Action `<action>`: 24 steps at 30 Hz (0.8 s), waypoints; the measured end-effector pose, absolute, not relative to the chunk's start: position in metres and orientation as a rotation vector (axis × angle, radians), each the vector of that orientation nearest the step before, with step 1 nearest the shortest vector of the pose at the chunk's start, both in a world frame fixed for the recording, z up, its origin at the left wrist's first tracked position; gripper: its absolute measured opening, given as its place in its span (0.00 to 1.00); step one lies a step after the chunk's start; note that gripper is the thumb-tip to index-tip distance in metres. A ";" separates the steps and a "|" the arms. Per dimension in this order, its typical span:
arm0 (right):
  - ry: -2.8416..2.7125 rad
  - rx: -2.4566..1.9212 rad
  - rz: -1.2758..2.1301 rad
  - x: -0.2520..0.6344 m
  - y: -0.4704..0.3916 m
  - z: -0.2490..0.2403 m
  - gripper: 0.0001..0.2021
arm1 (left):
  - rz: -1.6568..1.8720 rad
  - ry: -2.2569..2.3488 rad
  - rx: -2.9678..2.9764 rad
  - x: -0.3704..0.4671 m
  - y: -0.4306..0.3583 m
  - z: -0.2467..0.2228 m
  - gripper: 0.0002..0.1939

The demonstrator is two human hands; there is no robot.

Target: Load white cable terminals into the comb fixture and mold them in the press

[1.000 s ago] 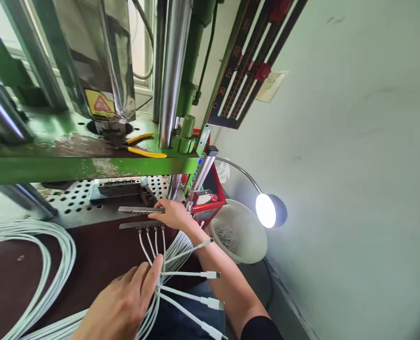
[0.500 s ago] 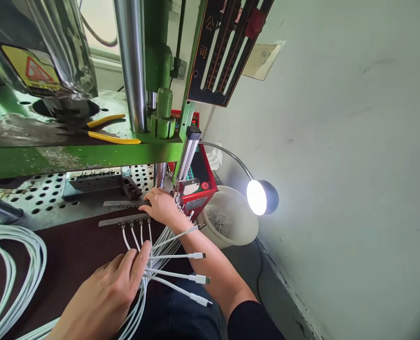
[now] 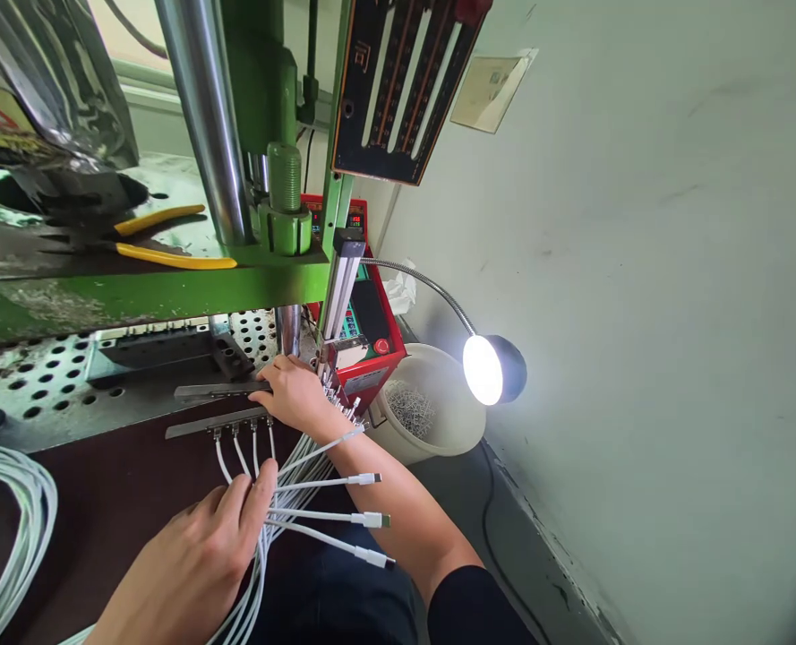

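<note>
My left hand [image 3: 200,546] is closed round a bunch of white charging cables [image 3: 317,515]. Several plugs stick out to the right of its fingers, some with bare metal tips. Beyond it lies a thin metal strip [image 3: 192,425] with several cable ends attached along its edge, their cords running back toward that hand. My right hand [image 3: 294,394] reaches past the cables, fingers curled over the right end of a second metal strip [image 3: 200,391]. Its fingertips are partly hidden. More cable plugs [image 3: 337,394] stand bunched beside its wrist.
A green press [image 3: 142,300] rises in front, with yellow-handled pliers [image 3: 175,262] on its plate and a dark mould block [image 3: 156,352] below. A red control box [image 3: 371,372], a bucket of small pieces [image 3: 455,430] and a lit lamp [image 3: 484,370] stand right. Coiled cables [image 3: 18,528] lie left.
The view has turned slightly right, so the press and both strips appear farther left. Both hands keep nearly the same pose on the cables and the strip.
</note>
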State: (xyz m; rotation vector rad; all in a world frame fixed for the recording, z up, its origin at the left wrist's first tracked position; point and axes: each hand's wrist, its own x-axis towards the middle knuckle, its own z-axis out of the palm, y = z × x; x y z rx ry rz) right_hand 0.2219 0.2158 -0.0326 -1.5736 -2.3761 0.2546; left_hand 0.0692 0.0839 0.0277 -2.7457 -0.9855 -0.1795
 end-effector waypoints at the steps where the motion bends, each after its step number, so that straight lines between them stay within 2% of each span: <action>1: -2.373 -1.576 0.255 0.222 0.215 -0.033 0.13 | -0.102 -1.030 -2.773 0.071 0.084 0.030 0.33; 7: -2.366 -1.570 0.248 0.221 0.215 -0.033 0.12 | 0.356 -1.326 -2.884 0.084 0.089 0.041 0.36; 11: -2.358 -1.564 0.250 0.222 0.216 -0.033 0.11 | 0.406 -1.343 -2.897 0.084 0.089 0.037 0.36; 18: -2.349 -1.577 0.257 0.222 0.215 -0.034 0.11 | 0.133 -1.190 -2.857 0.076 0.088 0.018 0.34; 24: -2.335 -1.569 0.251 0.222 0.213 -0.032 0.11 | -0.520 -1.099 -2.710 0.043 0.091 0.015 0.26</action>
